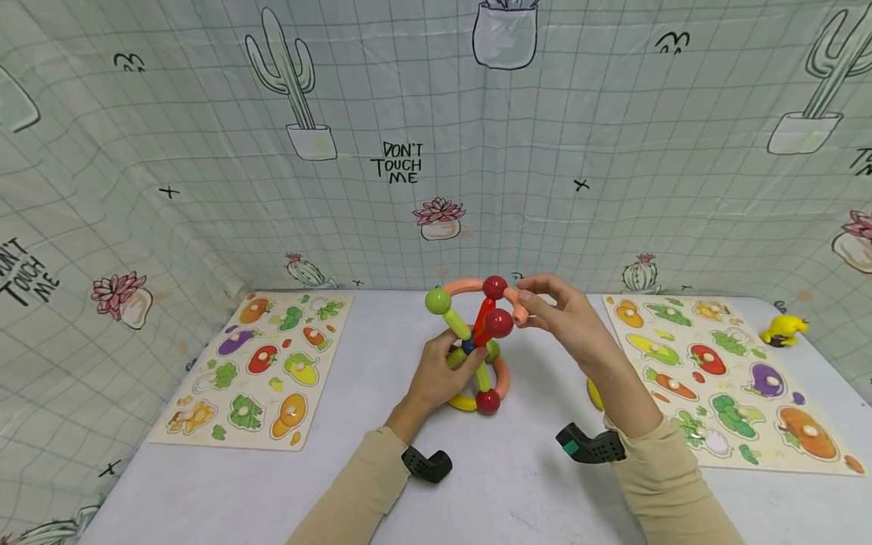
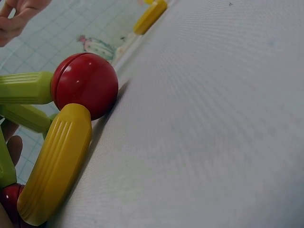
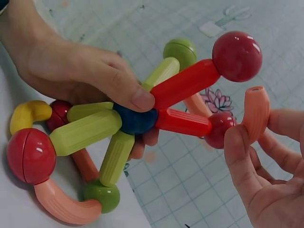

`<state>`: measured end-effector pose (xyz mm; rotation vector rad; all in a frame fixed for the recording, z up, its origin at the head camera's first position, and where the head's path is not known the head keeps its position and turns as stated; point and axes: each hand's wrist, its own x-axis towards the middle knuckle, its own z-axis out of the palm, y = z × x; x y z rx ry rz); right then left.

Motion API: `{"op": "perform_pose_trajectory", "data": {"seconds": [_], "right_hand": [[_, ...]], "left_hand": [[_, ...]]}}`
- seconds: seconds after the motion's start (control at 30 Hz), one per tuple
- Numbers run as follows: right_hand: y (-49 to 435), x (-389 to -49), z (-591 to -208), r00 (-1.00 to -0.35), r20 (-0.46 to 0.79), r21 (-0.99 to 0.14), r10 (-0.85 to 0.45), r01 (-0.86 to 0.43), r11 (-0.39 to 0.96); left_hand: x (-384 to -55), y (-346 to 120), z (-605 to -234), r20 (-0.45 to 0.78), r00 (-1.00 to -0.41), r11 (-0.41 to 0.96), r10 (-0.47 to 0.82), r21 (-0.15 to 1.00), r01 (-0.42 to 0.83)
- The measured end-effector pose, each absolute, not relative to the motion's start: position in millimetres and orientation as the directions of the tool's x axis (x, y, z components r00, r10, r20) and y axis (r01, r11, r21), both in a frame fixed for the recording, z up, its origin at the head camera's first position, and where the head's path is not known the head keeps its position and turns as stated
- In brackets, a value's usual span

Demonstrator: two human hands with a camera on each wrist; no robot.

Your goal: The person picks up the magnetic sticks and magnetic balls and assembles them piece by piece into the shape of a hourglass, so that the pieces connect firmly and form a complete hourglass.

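Observation:
A ball-and-rod model of building pieces stands on the white table, its lower ring made of yellow and salmon curved rods. My left hand [image 1: 439, 369] grips it at the middle, thumb against the blue ball [image 3: 137, 118] and the light green rods [image 3: 88, 132]. Two red rods [image 3: 187, 84] reach up from that centre to red balls [image 3: 237, 56]. Between thumb and fingers, my right hand [image 1: 565, 314] pinches a short salmon curved rod [image 3: 256, 114], one end right by the farther red ball [image 3: 222, 129]. Another salmon curved rod [image 1: 465, 285] links that ball with a green ball [image 1: 438, 301].
Vegetable puzzle boards lie at the left [image 1: 255, 371] and right [image 1: 729, 378]. A yellow curved rod [image 1: 595, 393] rests beside the right forearm. At the far right stands a small yellow toy [image 1: 785, 330]. A patterned cloth [image 1: 443, 98] rises behind the table.

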<state>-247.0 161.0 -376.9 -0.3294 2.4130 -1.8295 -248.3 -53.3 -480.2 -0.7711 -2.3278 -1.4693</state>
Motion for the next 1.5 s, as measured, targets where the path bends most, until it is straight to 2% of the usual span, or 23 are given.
{"op": "perform_pose_trajectory", "data": {"seconds": [0.47, 0.63, 0.83, 1.0, 1.17, 1.3, 1.5], "right_hand": [[154.0, -246.7, -379.3, -0.971, 0.101, -0.968, -0.219, -0.146, 0.202], [157.5, -244.6, -373.3, -0.955, 0.061, -0.957, -0.289, -0.138, 0.254], [158.0, -238.2, -364.0, -0.919, 0.052, -0.908, -0.392, -0.207, 0.365], [154.6, -236.0, -361.8, -0.909, 0.054, -0.899, -0.413, -0.224, 0.377], [159.5, -237.4, -364.3, -0.906, 0.101, -0.891, -0.411, -0.266, 0.368], [161.5, -238.0, -367.0, -0.891, 0.128, -0.891, -0.435, -0.296, 0.345], [162.4, -237.9, -368.4, -0.883, 0.1, -0.887, -0.459, -0.288, 0.361]], "left_hand": [[-247.9, -53.9, -480.3, 0.502, -0.819, 0.326, 0.279, 0.752, 0.573], [-248.0, -52.7, -480.6, 0.498, -0.822, 0.321, 0.274, 0.759, 0.567], [-249.7, -51.5, -480.5, 0.498, -0.832, 0.34, 0.244, 0.759, 0.555], [-251.0, -51.6, -478.5, 0.502, -0.834, 0.349, 0.23, 0.757, 0.552], [-250.0, -51.9, -475.7, 0.46, -0.856, 0.359, 0.236, 0.777, 0.517], [-247.0, -57.0, -473.3, 0.414, -0.861, 0.363, 0.294, 0.786, 0.501], [-247.7, -66.2, -470.9, 0.328, -0.87, 0.342, 0.368, 0.822, 0.455]]}}
